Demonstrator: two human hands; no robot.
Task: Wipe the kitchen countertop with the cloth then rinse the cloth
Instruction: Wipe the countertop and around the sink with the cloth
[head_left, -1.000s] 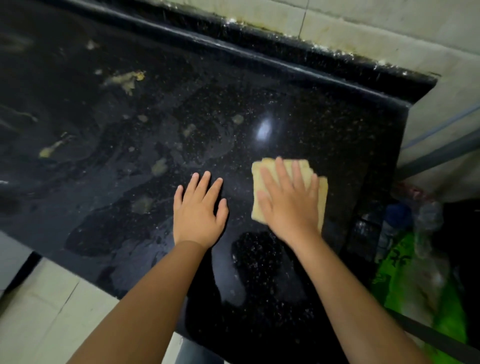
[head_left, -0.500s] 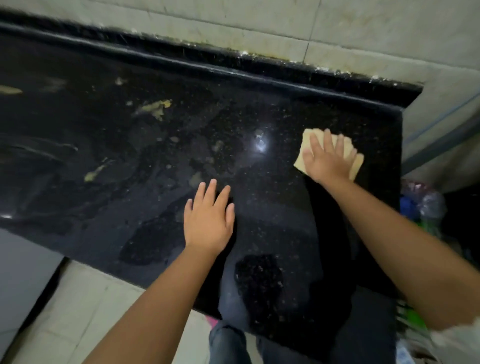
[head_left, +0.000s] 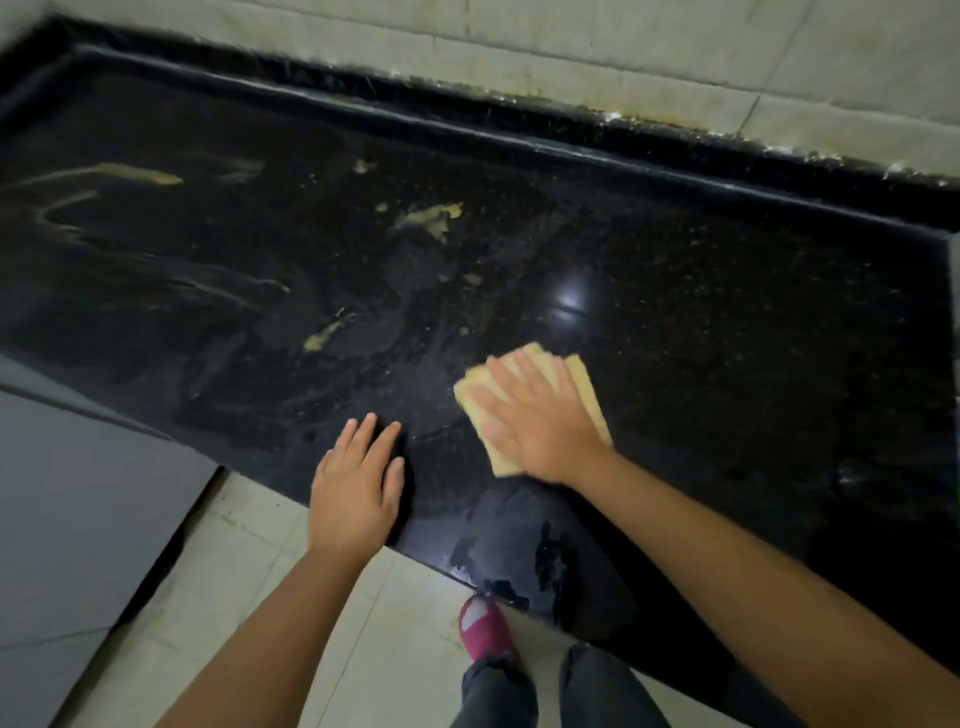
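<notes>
Right hand (head_left: 540, 423) pressed flat, fingers spread, on the folded yellow cloth (head_left: 587, 387) near the desk (head_left: 727, 322) front edge, left hand (head_left: 356, 488) open beside; cloth looked soft, limp, best pinched at an edge.

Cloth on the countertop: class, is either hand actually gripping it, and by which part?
Neither grips it. The right hand lies flat, open-palmed, on the yellow cloth, covering its middle. The left hand rests empty on the black countertop.

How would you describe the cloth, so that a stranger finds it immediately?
Start at the black countertop below the tiled wall. Near its front edge the right hand lies flat on the cloth. It is a folded pale yellow pad, far bigger than the yellowish smears further left.
</notes>
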